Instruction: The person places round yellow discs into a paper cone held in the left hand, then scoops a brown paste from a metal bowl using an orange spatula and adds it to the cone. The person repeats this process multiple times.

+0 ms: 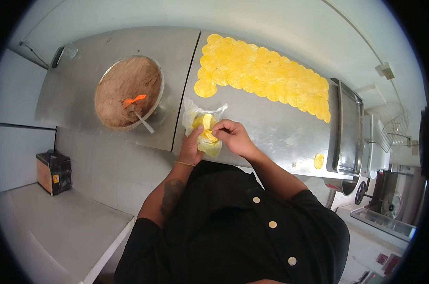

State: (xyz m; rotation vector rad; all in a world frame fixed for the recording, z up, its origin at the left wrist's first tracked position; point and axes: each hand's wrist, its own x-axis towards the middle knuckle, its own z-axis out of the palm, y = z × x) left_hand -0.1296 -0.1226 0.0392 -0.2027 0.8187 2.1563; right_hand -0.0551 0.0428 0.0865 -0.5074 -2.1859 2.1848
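Close to the table's front edge, my left hand (190, 147) is closed around a small stack of yellow dough discs (207, 120) in a crumpled, whitish wrapper (190, 112). My right hand (234, 138) meets it from the right, with thumb and forefinger pinched at the edge of a disc. Beyond my hands, many round yellow discs (266, 71) lie in overlapping rows on the steel table (266, 118). One more disc (319, 161) lies apart at the table's right front.
Left of my hands stands a large bowl (161, 78) of brown filling, with a metal spoon (145, 124) and an orange utensil (137, 99) in it. Metal trays (337, 142) line the table's right end. Lower left, a black box (60, 173) rests by a pale counter (67, 227).
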